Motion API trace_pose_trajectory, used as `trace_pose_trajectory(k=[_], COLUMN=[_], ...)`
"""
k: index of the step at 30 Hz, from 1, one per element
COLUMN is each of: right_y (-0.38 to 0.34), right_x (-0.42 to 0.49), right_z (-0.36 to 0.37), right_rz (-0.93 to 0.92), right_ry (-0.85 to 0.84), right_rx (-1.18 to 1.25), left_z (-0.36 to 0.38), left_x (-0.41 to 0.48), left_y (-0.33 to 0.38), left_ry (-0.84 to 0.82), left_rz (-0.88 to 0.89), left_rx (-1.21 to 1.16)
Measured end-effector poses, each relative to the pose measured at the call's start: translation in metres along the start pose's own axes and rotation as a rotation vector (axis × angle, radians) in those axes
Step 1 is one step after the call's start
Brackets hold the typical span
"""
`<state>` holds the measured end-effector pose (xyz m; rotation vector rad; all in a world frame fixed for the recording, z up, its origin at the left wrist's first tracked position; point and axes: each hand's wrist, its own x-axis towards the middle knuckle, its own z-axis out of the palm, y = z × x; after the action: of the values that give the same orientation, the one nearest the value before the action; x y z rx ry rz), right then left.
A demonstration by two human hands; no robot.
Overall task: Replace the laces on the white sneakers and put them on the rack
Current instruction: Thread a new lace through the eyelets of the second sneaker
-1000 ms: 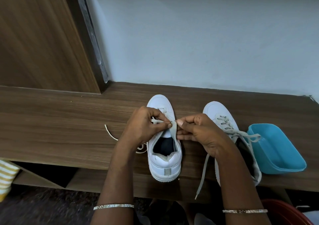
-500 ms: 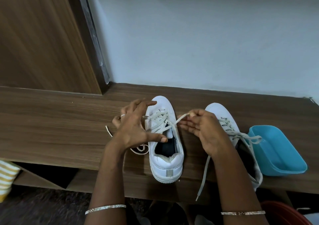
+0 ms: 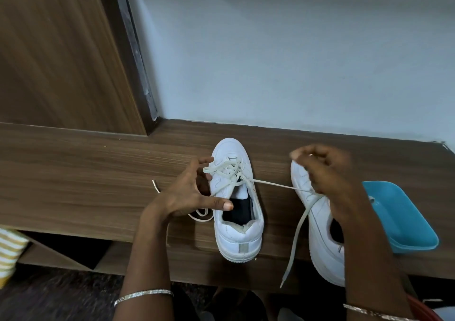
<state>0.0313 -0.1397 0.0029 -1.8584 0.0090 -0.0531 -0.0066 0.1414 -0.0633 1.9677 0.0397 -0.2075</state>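
I see two white sneakers standing toes-away on the wooden ledge (image 3: 86, 173), against the pale wall. The left sneaker (image 3: 240, 237) sits in the middle of the view with its heel at the near edge. Its lace (image 3: 275, 184) is loosely crossed over the tongue, and one strand runs taut to the right.

My left hand (image 3: 183, 193) is released, fingers spread. The thumb lies across the near-left rim of that sneaker's opening and the forefinger reaches toward the lace loops by the toe.

My right hand (image 3: 322, 173) is blurred and raised over the right sneaker (image 3: 320, 242). Its fingers are curled and the taut strand ends in them, so I read it as grasping the lace. Hand and forearm hide much of that sneaker.

A second lace end (image 3: 294, 239) hangs past the near edge, just left of the right sneaker. A loose lace (image 3: 155, 185) lies on the ledge behind my left hand. A blue tub (image 3: 403, 219) sits just right of the right sneaker.
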Motion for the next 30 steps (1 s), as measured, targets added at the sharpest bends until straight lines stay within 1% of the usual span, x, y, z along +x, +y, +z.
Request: trace_pose_trajectory(k=[2, 4, 6, 9, 11, 12, 13, 16, 18, 20, 23, 25, 26, 27, 28, 30], right_y=[-0.002, 0.001, 0.005, 0.009, 0.01, 0.008, 0.007, 0.002, -0.001, 0.002, 0.006, 0.007, 0.006, 0.006, 0.005, 0.003], right_x=[-0.004, -0.006, -0.005, -0.005, -0.004, -0.004, -0.003, 0.001, 0.002, 0.004, 0.006, 0.006, 0.005, 0.004, 0.003, 0.0], right_z=[0.015, 0.032, 0.045, 0.05, 0.045, 0.042, 0.04, 0.034, 0.027, 0.017, 0.003, -0.002, -0.002, 0.0, 0.004, 0.015], right_rz=[-0.117, -0.2, -0.229, -0.191, -0.124, -0.079, -0.038, 0.116, 0.223, 0.25, 0.165, 0.135, 0.122, 0.1, 0.066, 0.003], right_ry=[-0.141, -0.273, -0.356, -0.379, -0.347, -0.335, -0.332, -0.334, -0.285, -0.234, -0.212, -0.196, -0.181, -0.161, -0.148, -0.185], right_rx=[-0.263, -0.427, -0.496, -0.458, -0.315, -0.189, -0.031, 0.551, 0.82, 0.943, 0.986, 0.943, 0.87, 0.739, 0.556, 0.157], left_z=[-0.001, -0.001, -0.002, -0.002, -0.001, -0.001, 0.0, -0.001, -0.002, -0.002, -0.001, -0.001, -0.001, -0.001, 0.0, 0.001], left_x=[0.001, 0.002, 0.001, 0.001, 0.001, 0.001, 0.001, 0.0, 0.0, -0.001, -0.001, -0.002, -0.003, -0.004, -0.004, -0.004], left_y=[-0.001, -0.003, -0.004, -0.004, -0.002, -0.001, 0.0, 0.002, 0.002, 0.003, 0.005, 0.009, 0.011, 0.013, 0.014, 0.016], left_ry=[0.013, 0.013, 0.003, -0.006, -0.021, -0.03, -0.035, -0.039, -0.037, -0.03, 0.0, 0.009, 0.007, 0.007, 0.006, 0.006], left_rz=[0.005, 0.002, -0.015, -0.028, -0.034, -0.035, -0.037, -0.047, -0.064, -0.06, -0.045, -0.044, -0.035, -0.023, -0.014, -0.019], left_rx=[-0.043, -0.092, -0.118, -0.113, -0.099, -0.096, -0.097, -0.107, -0.12, -0.121, -0.152, -0.197, -0.216, -0.233, -0.247, -0.282])
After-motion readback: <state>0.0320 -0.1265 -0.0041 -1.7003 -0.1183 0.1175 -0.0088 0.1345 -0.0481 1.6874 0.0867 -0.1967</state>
